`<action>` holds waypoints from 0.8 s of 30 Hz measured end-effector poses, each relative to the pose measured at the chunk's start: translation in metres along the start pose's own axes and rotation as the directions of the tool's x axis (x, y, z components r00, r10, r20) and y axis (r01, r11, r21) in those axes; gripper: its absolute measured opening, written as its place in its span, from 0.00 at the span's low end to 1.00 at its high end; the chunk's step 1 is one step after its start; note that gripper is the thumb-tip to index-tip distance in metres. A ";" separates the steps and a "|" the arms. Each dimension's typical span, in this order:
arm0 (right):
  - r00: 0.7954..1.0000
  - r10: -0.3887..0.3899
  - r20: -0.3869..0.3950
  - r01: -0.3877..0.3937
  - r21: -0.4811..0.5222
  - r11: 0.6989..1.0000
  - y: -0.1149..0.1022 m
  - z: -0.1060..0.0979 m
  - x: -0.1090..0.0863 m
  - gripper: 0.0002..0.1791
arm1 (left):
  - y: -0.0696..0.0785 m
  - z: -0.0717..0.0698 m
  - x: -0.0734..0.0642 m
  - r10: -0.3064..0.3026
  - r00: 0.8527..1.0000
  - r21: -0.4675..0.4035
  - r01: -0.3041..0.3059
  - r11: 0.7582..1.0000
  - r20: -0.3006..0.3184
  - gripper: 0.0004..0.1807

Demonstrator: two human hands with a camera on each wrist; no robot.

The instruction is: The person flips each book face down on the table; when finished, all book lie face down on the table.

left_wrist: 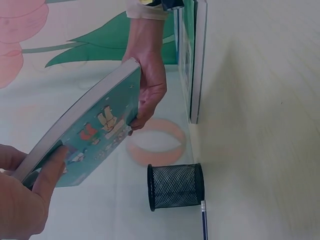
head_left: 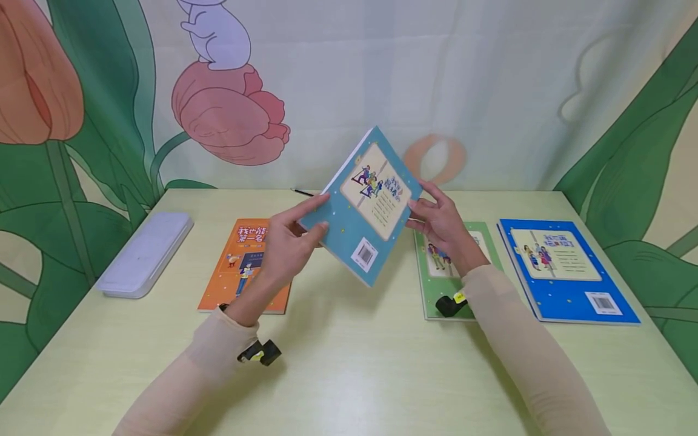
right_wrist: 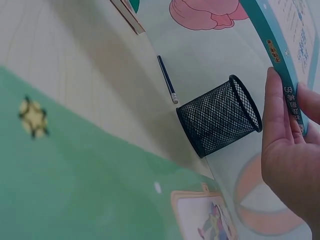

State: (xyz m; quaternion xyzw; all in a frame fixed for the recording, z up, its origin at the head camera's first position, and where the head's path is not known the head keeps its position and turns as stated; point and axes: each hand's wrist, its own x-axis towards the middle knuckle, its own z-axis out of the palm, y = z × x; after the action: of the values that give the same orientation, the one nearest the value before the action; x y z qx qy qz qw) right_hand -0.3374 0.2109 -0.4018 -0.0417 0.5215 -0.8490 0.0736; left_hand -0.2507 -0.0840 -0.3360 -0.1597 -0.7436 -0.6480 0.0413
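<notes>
A teal book (head_left: pixel 366 209) is held up over the middle of the table, tilted, its back cover with picture panel and barcode facing me. My left hand (head_left: pixel 290 242) pinches its lower left edge, thumb on the back cover. At the opposite edge, my right hand (head_left: pixel 443 223) grips it between thumb and fingers. In the right wrist view the fingers (right_wrist: pixel 274 107) lie along the teal spine. Under the right forearm a green book (head_left: pixel 487 242) lies partly covered. An orange book (head_left: pixel 223 275) lies beneath the left wrist, partly hidden by it.
To the right lies a blue book (head_left: pixel 556 297), back cover up. A pale pencil case (head_left: pixel 146 254) sits at the far left. Near the back edge stand a black mesh pen cup (right_wrist: pixel 220 117), hidden by the teal book in the head view, and a dark pencil (right_wrist: pixel 166 80) lying beside it.
</notes>
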 end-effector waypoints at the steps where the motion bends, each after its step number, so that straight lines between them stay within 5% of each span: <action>1: 1.000 0.002 -0.001 -0.002 -0.009 1.000 0.000 -0.001 0.000 0.34 | 0.001 0.000 0.000 -0.005 1.000 0.008 0.005 1.000 0.004 0.26; 12: 1.000 0.018 -0.014 -0.020 -0.093 0.995 -0.004 -0.005 0.000 0.31 | 0.001 -0.003 0.000 -0.028 0.997 0.051 0.025 0.998 0.072 0.25; 18: 0.999 0.027 -0.028 -0.031 -0.147 0.989 -0.009 -0.006 -0.001 0.31 | 0.001 -0.005 0.002 -0.108 0.990 0.106 0.098 0.989 0.093 0.23; 24: 0.998 0.057 -0.029 -0.062 -0.196 0.979 -0.014 -0.004 -0.001 0.33 | 0.000 -0.009 0.004 -0.219 0.965 0.148 0.198 0.969 0.143 0.24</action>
State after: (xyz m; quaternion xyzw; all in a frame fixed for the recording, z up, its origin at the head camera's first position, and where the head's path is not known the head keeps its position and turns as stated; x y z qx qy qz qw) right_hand -0.3383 0.2212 -0.3914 -0.0231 0.6046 -0.7913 0.0884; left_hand -0.2559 -0.0917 -0.3338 -0.1281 -0.7984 -0.5834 -0.0760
